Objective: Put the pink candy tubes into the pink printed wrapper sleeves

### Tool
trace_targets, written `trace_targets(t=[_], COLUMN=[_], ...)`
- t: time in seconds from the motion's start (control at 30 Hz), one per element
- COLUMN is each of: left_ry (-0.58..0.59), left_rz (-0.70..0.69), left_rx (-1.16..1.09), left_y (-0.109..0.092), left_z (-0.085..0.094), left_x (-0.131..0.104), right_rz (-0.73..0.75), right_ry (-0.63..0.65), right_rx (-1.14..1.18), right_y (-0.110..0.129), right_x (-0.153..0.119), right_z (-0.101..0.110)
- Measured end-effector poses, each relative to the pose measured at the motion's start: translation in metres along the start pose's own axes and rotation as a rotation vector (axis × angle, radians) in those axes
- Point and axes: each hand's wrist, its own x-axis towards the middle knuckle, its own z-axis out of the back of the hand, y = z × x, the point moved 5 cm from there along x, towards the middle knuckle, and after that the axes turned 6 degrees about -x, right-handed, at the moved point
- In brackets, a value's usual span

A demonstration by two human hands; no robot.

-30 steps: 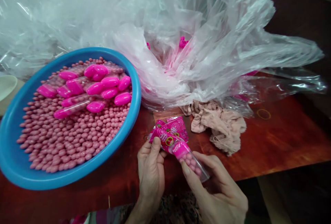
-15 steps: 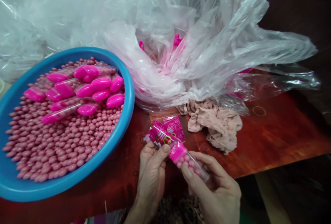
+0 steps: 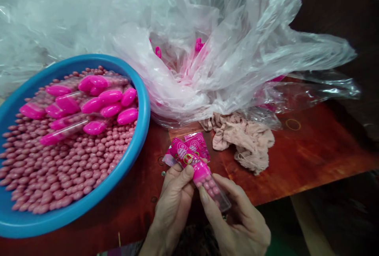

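A blue basin (image 3: 143, 110) is set on a red-brown table (image 3: 314, 157) and is filled with small pink balls (image 3: 74, 169); on top of these, toward the basin's far side, a pile of pink-capped tubes (image 3: 109, 96) is heaped.

To the right of the basin, level with its near half, 1 clear tube (image 3: 211, 185) is held at a slant by 2 hands. Its pink-capped end is turned toward the basin and its clear end away from it, and pink balls are seen through its wall. The tube is gripped by the right hand (image 3: 237, 216), with thumb and fingers closed on its sides. At the capped end, nearer the basin, a pink printed wrapper (image 3: 185, 153) is pinched by the left hand (image 3: 174, 193), with the thumb pressed on top and the fingers curled beneath; whether the cap is touched by these fingers cannot be told.

Right of the basin, just beside it, a printed packet (image 3: 201, 145) is partly covered by the wrapper. Farther right of the basin, a crumpled beige cloth (image 3: 245, 139) is laid. Behind the basin and to its right, plastic sheeting (image 3: 251, 58) is bunched, and bright pink pieces (image 3: 199, 45) are partly enclosed by it.
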Motion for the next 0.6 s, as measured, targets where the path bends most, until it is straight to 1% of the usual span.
trace_targets(t=[0.13, 0.2, 0.33, 0.47, 0.5, 0.6], left_ry=[0.047, 0.064, 0.073, 0.076, 0.078, 0.117], left_rz=[0.129, 0.174, 0.108, 0.088, 0.080, 0.072], left_rx=[0.022, 0.019, 0.018, 0.032, 0.033, 0.054], left_y=[0.004, 0.006, 0.004, 0.004, 0.003, 0.002], left_z=[-0.005, -0.008, -0.011, -0.008, -0.007, -0.008], left_x=[-0.003, -0.005, -0.007, -0.008, -0.008, -0.009], right_rz=[-0.098, -0.113, -0.073, 0.070, 0.084, 0.043], right_ry=[0.019, 0.024, -0.006, -0.035, -0.040, -0.043], right_rx=[0.158, 0.211, 0.154, 0.106, 0.114, 0.170], right_y=[-0.002, -0.003, -0.003, 0.004, 0.005, 0.002], right_x=[-0.002, -0.006, -0.013, -0.009, -0.007, -0.002], right_z=[-0.006, -0.010, -0.013, -0.012, -0.011, -0.011])
